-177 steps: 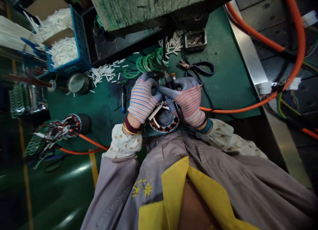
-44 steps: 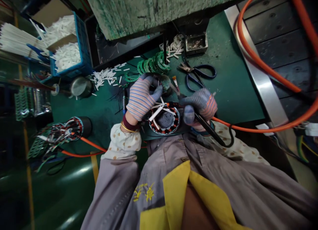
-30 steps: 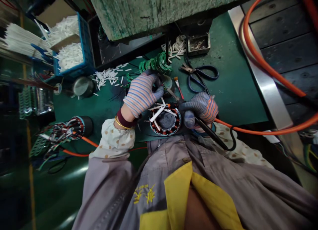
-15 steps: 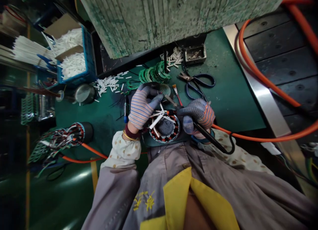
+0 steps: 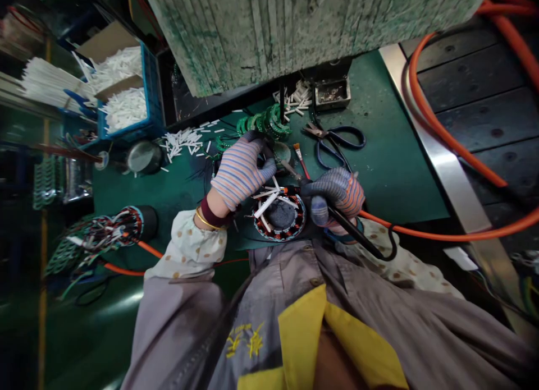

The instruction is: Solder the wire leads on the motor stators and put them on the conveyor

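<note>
My left hand [image 5: 241,171], in a striped glove with dark fingertips, is above and left of a motor stator [image 5: 300,224]. Its thumb and fingers close in a pinch; whatever lies between them is too small to make out. My right hand [image 5: 339,195], gloved alike, wraps round the black handle of a soldering iron [image 5: 357,237], whose metal tip points up and left toward the left fingertips. White sleeving tubes [image 5: 266,205] on wires lie across the stator's top. Curved green circuit boards [image 5: 275,122] stand in a row just beyond the left hand.
Pliers [image 5: 334,137] and a small red-handled brush [image 5: 301,157] lie beyond the right hand. Loose white tubes [image 5: 184,143] are scattered at left, near a blue bin [image 5: 145,118]. Another wired stator [image 5: 147,221] sits farther left. An orange hose [image 5: 458,238] crosses the right side.
My left wrist and forearm have swung left and toward me, turning the hand while its fingertips stay near the iron's tip. My right hand has hardly moved.
</note>
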A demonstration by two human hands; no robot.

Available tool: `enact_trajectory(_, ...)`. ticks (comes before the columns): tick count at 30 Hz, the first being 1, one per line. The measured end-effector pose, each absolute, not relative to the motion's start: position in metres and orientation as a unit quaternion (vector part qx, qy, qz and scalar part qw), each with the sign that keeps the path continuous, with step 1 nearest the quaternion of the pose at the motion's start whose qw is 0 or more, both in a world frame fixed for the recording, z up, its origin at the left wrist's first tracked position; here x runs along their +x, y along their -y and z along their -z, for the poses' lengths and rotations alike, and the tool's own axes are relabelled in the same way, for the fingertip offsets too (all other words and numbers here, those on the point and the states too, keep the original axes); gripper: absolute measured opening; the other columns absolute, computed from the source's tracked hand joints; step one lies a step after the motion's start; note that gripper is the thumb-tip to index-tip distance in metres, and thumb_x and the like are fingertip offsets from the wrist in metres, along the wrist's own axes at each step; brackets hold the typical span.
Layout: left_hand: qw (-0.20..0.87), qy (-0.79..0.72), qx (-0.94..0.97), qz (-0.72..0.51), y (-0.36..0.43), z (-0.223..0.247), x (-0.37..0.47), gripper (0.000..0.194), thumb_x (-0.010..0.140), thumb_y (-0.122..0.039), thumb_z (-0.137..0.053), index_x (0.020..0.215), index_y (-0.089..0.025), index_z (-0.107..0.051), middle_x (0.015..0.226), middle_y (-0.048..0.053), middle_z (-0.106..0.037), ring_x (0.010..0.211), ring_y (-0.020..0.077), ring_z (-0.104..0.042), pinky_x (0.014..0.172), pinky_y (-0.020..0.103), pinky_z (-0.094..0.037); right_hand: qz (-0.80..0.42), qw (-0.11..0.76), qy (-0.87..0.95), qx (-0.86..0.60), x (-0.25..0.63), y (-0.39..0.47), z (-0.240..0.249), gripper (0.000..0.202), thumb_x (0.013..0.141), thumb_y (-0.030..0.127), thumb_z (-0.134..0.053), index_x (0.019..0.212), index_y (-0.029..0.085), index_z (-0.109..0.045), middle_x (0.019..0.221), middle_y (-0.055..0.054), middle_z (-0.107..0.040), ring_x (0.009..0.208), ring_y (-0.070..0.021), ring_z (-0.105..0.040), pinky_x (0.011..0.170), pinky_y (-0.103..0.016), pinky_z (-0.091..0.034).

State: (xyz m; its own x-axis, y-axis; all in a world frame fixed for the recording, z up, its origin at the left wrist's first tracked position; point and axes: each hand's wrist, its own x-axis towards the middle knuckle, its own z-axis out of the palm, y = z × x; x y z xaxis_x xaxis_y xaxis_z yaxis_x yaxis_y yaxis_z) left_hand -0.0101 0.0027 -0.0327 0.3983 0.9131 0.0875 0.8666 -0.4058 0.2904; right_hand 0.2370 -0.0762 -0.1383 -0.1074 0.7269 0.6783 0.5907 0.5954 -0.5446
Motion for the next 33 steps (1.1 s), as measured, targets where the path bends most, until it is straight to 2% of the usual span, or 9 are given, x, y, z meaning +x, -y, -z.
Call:
enact_trajectory(2, 0.095, -0.537, 0.829, -0.119, -0.002, 0.035, -0.010, 0.013, 0.098, -0.026, -0.076, 0.110, -0.023, -0.080, 0.122, 0.013, -0.084, 0.115, 0.0371, -0.082, 0.107, 0.048, -0.072, -0.057, 0.481, 0.740, -0.466, 0.235, 0.076, 0.140, 0.072, 0.118, 0.076, -0.031, 0.085, 0.037, -0.081, 0.072, -0.008, -0.067, 0.076, -0.0304, -0.063, 0.075, -0.047, -0.052)
enact_trajectory(4, 0.092, -0.538, 0.829, -0.120, -0.001, 0.036, -0.011, 0.012, 0.098, -0.027, -0.077, 0.109, -0.023, -0.080, 0.123, 0.013, -0.084, 0.114, 0.0372, -0.082, 0.106, 0.048, -0.072, -0.045, 0.484, 0.737, -0.469, 0.233, 0.076, 0.138, 0.071, 0.118, 0.074, -0.031, 0.085, 0.037, -0.081, 0.072, -0.008, -0.067, 0.075, -0.0299, -0.063, 0.074, -0.047, -0.051)
enact_trajectory(9, 0.097, -0.544, 0.823, -0.133, -0.001, 0.036, -0.011, 0.008, 0.096, -0.026, -0.078, 0.104, -0.024, -0.079, 0.119, 0.012, -0.084, 0.112, 0.0365, -0.082, 0.105, 0.048, -0.073, -0.018, 0.554, 0.724, -0.411, 0.235, 0.077, 0.126, 0.048, 0.121, 0.056, -0.047, 0.097, 0.037, -0.084, 0.074, -0.004, -0.070, 0.073, -0.0273, -0.063, 0.072, -0.045, -0.049)
enact_trajectory(12, 0.109, -0.549, 0.813, -0.159, 0.002, 0.038, -0.010, 0.005, 0.098, -0.028, -0.079, 0.099, -0.024, -0.076, 0.113, 0.011, -0.083, 0.111, 0.0352, -0.081, 0.108, 0.048, -0.072, -0.057, 0.550, 0.736, -0.391, 0.240, 0.077, 0.122, 0.040, 0.122, 0.054, -0.053, 0.103, 0.038, -0.085, 0.076, -0.003, -0.071, 0.073, -0.0266, -0.064, 0.072, -0.045, -0.048)
enact_trajectory(15, 0.117, -0.559, 0.799, -0.186, 0.008, 0.044, -0.006, 0.010, 0.099, -0.027, -0.081, 0.095, -0.025, -0.073, 0.109, 0.009, -0.081, 0.108, 0.0323, -0.080, 0.106, 0.045, -0.072, -0.072, 0.560, 0.735, -0.376, 0.241, 0.076, 0.123, 0.034, 0.120, 0.052, -0.058, 0.105, 0.038, -0.085, 0.076, -0.002, -0.070, 0.073, -0.0259, -0.062, 0.073, -0.045, -0.048)
enact_trajectory(20, 0.100, -0.586, 0.777, -0.209, 0.019, 0.049, 0.002, 0.010, 0.103, -0.023, -0.084, 0.101, -0.023, -0.074, 0.118, 0.009, -0.081, 0.110, 0.0315, -0.080, 0.104, 0.044, -0.070, -0.043, 0.556, 0.720, -0.413, 0.237, 0.078, 0.121, 0.044, 0.123, 0.054, -0.049, 0.102, 0.037, -0.085, 0.075, -0.003, -0.070, 0.074, -0.0262, -0.063, 0.073, -0.045, -0.049)
enact_trajectory(23, 0.097, -0.583, 0.784, -0.189, 0.021, 0.044, 0.002, 0.006, 0.105, -0.026, -0.080, 0.103, -0.023, -0.076, 0.122, 0.010, -0.082, 0.114, 0.0320, -0.080, 0.108, 0.044, -0.070, -0.023, 0.549, 0.721, -0.423, 0.237, 0.080, 0.116, 0.048, 0.124, 0.051, -0.046, 0.100, 0.035, -0.085, 0.076, -0.004, -0.071, 0.076, -0.0257, -0.065, 0.074, -0.044, -0.051)
enact_trajectory(27, 0.104, -0.578, 0.794, -0.158, 0.018, 0.038, -0.003, 0.012, 0.109, -0.033, -0.077, 0.105, -0.022, -0.079, 0.125, 0.011, -0.082, 0.114, 0.0326, -0.080, 0.107, 0.045, -0.070, -0.009, 0.516, 0.743, -0.426, 0.239, 0.081, 0.113, 0.054, 0.125, 0.050, -0.042, 0.097, 0.033, -0.085, 0.073, -0.005, -0.068, 0.073, -0.0253, -0.064, 0.071, -0.043, -0.050)
enact_trajectory(33, 0.070, -0.573, 0.809, -0.116, 0.018, 0.030, -0.001, 0.018, 0.113, -0.037, -0.075, 0.112, -0.022, -0.083, 0.127, 0.010, -0.084, 0.114, 0.0328, -0.079, 0.104, 0.044, -0.069, -0.067, 0.510, 0.745, -0.424, 0.239, 0.083, 0.118, 0.053, 0.123, 0.053, -0.043, 0.098, 0.034, -0.086, 0.075, -0.006, -0.071, 0.076, -0.0269, -0.067, 0.077, -0.045, -0.054)
